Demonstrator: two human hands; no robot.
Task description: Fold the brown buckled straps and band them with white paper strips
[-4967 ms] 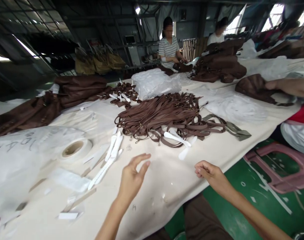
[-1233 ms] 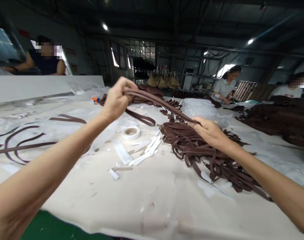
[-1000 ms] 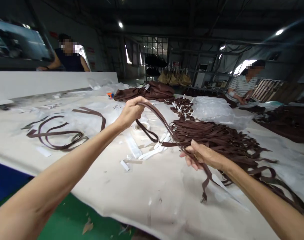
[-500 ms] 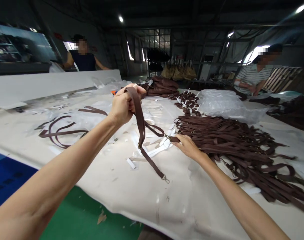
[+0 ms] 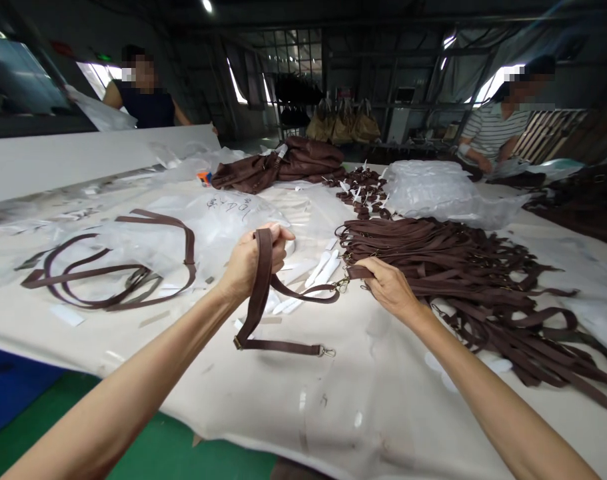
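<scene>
A brown strap (image 5: pixel 263 267) hangs looped over my left hand (image 5: pixel 248 263), whose fingers are closed round it above the table. Its lower part runs through a buckle to a metal clip (image 5: pixel 327 351) near the table surface. My right hand (image 5: pixel 390 287) pinches the strap's other end (image 5: pixel 359 272), beside a second metal clip (image 5: pixel 342 285). Right behind my right hand lies a large pile of brown straps (image 5: pixel 433 257). White strips (image 5: pixel 323 270) lie between my hands on the table.
The pale table (image 5: pixel 263 407) holds loose brown straps (image 5: pixel 128 270) at left, brown bags (image 5: pixel 283 163) at the back and plastic packages (image 5: pixel 428 190) at back right. One person (image 5: pixel 146 100) stands at back left, another (image 5: pixel 498 130) at back right.
My left hand has come down with the strap, and the strap's lower clip end now runs more level. The view has shifted, showing more of the loose straps and brown bags.
</scene>
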